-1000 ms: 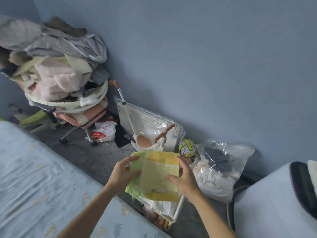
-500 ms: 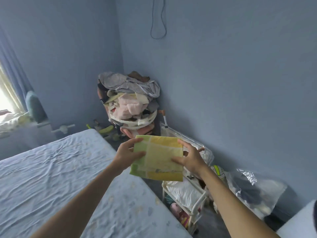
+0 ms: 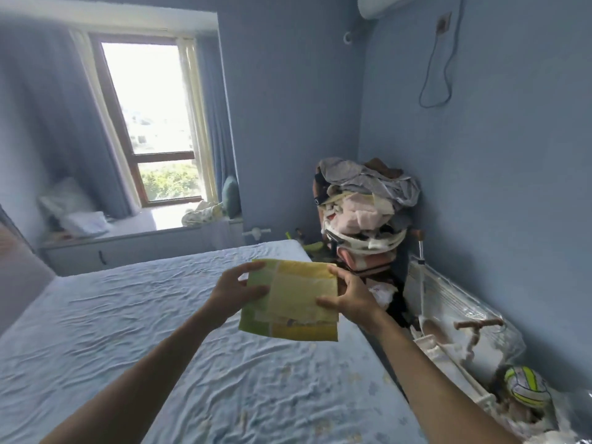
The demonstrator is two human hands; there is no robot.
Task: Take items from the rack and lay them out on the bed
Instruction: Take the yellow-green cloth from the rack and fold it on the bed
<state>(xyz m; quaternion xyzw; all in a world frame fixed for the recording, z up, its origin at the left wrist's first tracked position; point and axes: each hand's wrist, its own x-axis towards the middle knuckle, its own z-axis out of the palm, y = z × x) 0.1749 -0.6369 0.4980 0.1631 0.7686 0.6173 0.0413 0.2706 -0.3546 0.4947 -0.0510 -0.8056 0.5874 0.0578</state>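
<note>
A flat green and yellow packet (image 3: 293, 299) hangs in the air above the right side of the bed (image 3: 134, 331). My left hand (image 3: 235, 291) grips its left edge and my right hand (image 3: 350, 298) grips its right edge. The bed has a wrinkled pale blue sheet with small prints. The white rack (image 3: 447, 354) stands on the floor to the right of the bed, only partly in view, with pale items in it.
A chair piled high with clothes (image 3: 365, 203) stands in the corner beyond the bed. A plastic-wrapped white panel (image 3: 448, 299) leans on the right wall, with a green and white ball (image 3: 527, 386) near it. A window seat (image 3: 144, 225) lies at the back.
My view has swung left from the rack to the bed and window. Both hands have carried the packet away from above the rack to above the bed's right side.
</note>
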